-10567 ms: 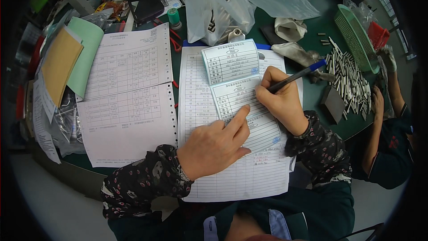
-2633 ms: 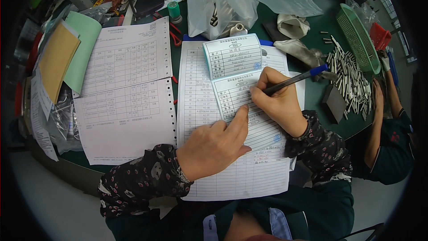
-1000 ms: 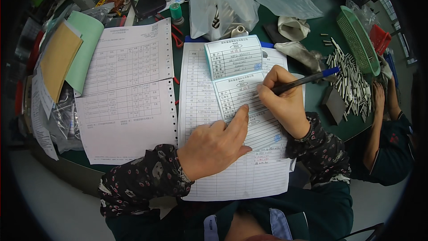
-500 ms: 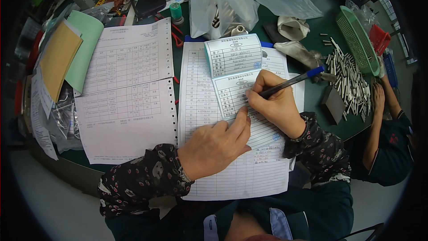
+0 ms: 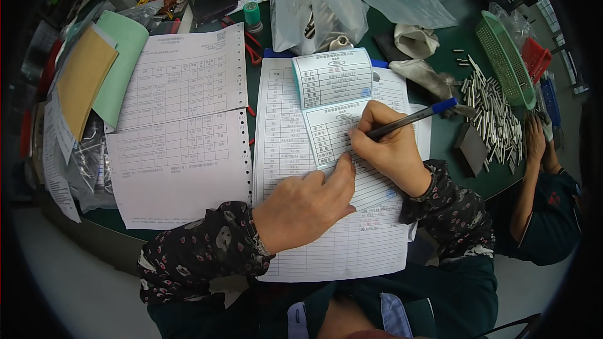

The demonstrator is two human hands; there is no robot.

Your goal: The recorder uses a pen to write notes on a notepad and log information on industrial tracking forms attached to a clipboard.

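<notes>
The paper slip (image 5: 326, 130) lies on a lined sheet (image 5: 345, 254), just left of the right hand (image 5: 392, 150), which overlaps its right side and pinches a pen (image 5: 414, 119). The pen's long axis slants up rightward; its tip is hidden. The left hand (image 5: 306, 204) grips nothing, fingers resting at the slip's near edge. Metal pins (image 5: 493, 113) lie well to the right.

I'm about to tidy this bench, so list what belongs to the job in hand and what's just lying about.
In use:
pen, held in the right hand
white slips, left hand resting on them
lined sheet beneath the slips

Apparently just lying about:
plastic bag
green-capped bottle
brown card
dark block
</notes>
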